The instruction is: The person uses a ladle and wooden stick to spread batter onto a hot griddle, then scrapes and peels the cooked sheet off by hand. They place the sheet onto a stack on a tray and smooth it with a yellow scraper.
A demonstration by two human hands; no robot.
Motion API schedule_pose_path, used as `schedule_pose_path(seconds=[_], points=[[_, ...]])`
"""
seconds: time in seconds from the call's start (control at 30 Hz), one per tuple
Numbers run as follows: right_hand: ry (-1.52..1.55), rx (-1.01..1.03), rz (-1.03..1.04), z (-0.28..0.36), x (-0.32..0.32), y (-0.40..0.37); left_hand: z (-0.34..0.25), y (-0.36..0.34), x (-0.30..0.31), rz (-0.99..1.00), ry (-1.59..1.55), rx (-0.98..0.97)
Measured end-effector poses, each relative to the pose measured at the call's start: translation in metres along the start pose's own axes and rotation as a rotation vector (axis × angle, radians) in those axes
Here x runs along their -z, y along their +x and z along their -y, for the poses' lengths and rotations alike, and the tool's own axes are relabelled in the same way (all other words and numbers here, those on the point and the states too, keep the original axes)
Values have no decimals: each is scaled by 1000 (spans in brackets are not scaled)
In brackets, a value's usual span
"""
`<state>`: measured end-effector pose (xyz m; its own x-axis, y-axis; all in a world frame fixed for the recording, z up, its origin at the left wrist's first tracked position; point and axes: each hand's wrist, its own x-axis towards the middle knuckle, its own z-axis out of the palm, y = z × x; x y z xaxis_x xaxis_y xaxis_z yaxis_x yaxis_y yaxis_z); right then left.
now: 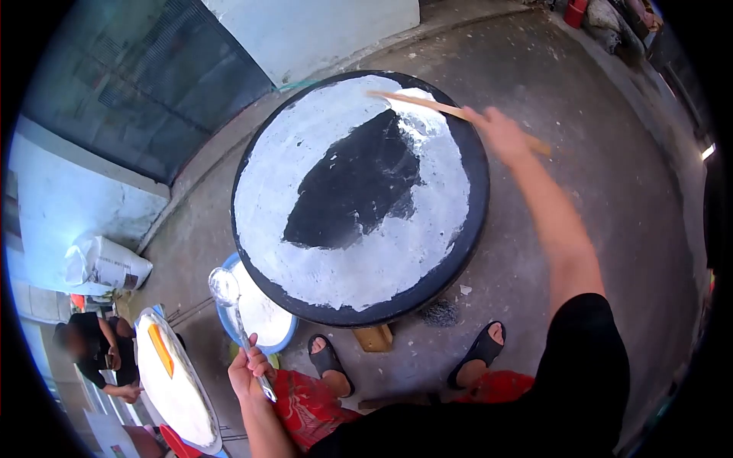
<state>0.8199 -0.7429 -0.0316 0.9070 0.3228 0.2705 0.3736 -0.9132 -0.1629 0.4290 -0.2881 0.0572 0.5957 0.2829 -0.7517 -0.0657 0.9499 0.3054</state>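
My right hand [500,133] is closed around a flat wooden spreader [427,103], whose blade lies over the far right part of a large round black griddle [475,206]. White batter [343,275] coats most of the griddle in a ring, with a bare dark patch in the middle. A thicker wet pool of batter shows beside the blade. In my left hand [252,365] is a metal ladle [238,313], its bowl smeared white and held above a blue basin [289,336] of white batter at the griddle's near left.
At left, a round board [206,435] carries a stack of white sheets [172,389] with an orange scraper [161,349] on top. Another person [103,347] sits beyond it. A white sack [114,262] stands by the wall. The griddle rests on a wooden support [373,339].
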Motion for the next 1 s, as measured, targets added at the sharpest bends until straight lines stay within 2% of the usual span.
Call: schedule_pose_path(seconds=[0.07,0.13,0.17,0.23,0.27,0.33,0.37,0.43,0.47,0.57,0.6,0.67,0.7,0.77,0.87,0.9,0.97,1.0], points=[[20,-53,25,41,-4,22,0,-1,-1,10,-14,10],[294,-152,13,63,7,24,0,-2,0,16,-52,39],[339,-217,-59,59,9,12,-1,-2,3,21,-58,43],[258,-412,31,52,15,-19,-4,-4,10,43,-24,29],[250,-410,26,57,20,-34,-5,-4,11,49,-30,33],[759,-482,198,65,35,-59,-5,-8,11,36,-20,13],[752,-485,195,58,25,-65,-6,-10,12,38,-21,20],[669,-522,-53,50,4,-67,-8,-11,13,57,-27,34],[668,-519,-57,59,4,-70,-10,-13,14,61,-28,34],[992,-737,275,111,43,-66,-13,-16,20,117,-44,79],[990,-733,270,108,39,-63,-14,-16,23,123,-47,79],[968,-661,46,97,15,-56,-15,-18,27,132,-40,80],[965,-654,45,101,6,-56,-14,-21,27,129,-50,75],[615,-485,110,121,-4,-54,-17,-23,29,133,-50,76],[668,-408,241,140,16,-65,-19,-23,35,135,-58,95],[664,-405,239,142,32,-73,-21,-24,35,132,-62,96],[503,-699,80,143,61,-94,-24,-25,37,136,-67,97],[500,-697,77,138,56,-103,-24,-26,39,140,-57,86]])
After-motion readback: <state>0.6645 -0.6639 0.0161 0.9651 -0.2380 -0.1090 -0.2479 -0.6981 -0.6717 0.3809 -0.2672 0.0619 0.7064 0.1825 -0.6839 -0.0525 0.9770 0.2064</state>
